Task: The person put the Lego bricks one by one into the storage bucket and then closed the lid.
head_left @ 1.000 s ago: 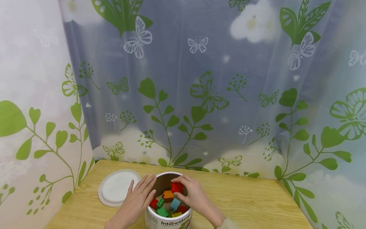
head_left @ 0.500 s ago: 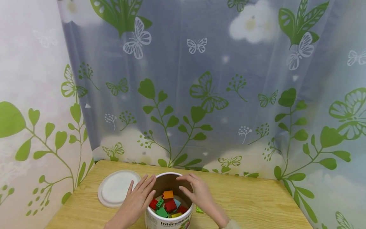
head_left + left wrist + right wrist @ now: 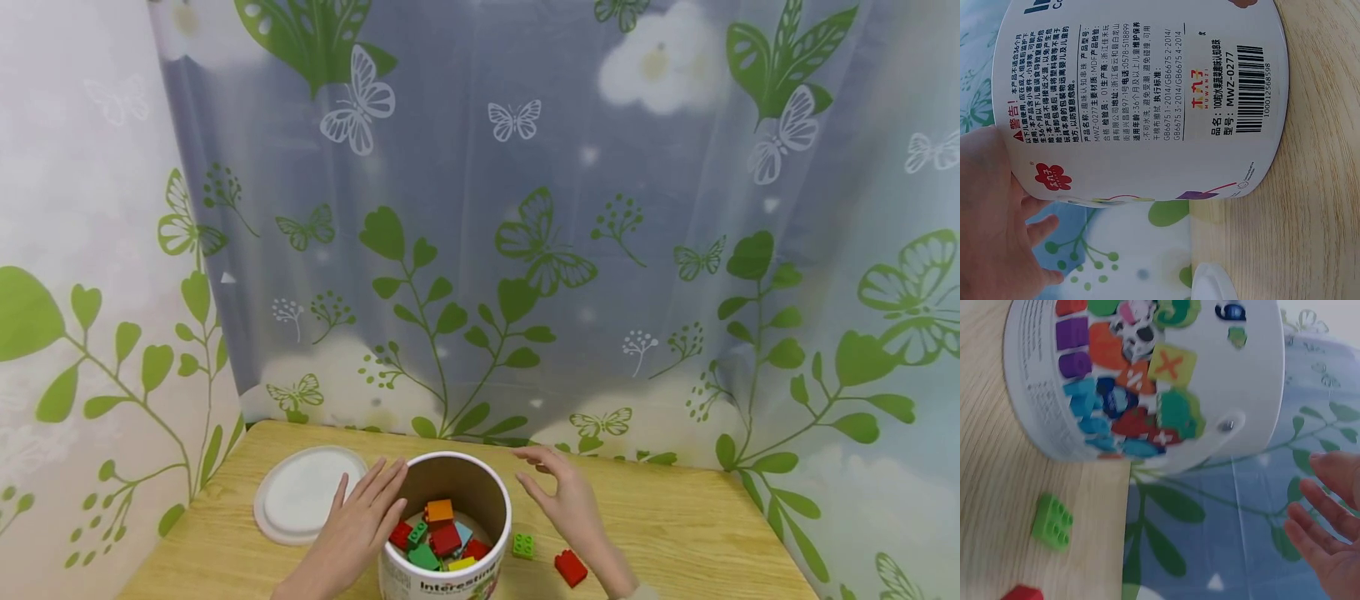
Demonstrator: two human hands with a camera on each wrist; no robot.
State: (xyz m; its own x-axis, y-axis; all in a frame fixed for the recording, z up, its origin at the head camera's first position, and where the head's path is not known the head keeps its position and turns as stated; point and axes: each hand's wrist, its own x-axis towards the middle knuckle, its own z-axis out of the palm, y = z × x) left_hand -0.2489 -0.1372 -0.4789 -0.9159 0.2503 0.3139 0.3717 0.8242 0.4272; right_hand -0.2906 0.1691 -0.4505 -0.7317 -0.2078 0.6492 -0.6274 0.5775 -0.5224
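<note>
A white bucket [image 3: 397, 579] with printed sides stands on the table, its top uncovered. Inside lie several toy bricks, among them an orange brick [image 3: 439, 511], a dark red brick [image 3: 446, 540], a green brick [image 3: 423, 557] and a yellow brick [image 3: 462, 564]. My left hand [image 3: 358, 525] rests against the bucket's left side, fingers straight and tips near the rim. To the right of the bucket, my right hand [image 3: 561, 500] is raised and holds nothing, thumb and fingers apart. Below it, a light green brick [image 3: 522, 546] and a red brick [image 3: 571, 567] lie on the table.
A round white lid [image 3: 307, 492] lies on the wooden table [image 3: 675, 533], left of the bucket and behind my left hand. A printed curtain [image 3: 450, 250] hangs along the table's back edge. The bucket's handle [image 3: 1210, 450] hangs at its side in the right wrist view.
My right hand let go of a red brick inside the bucket, then moved out to the right. The two bricks on the table came into view from behind that arm. My left hand stayed.
</note>
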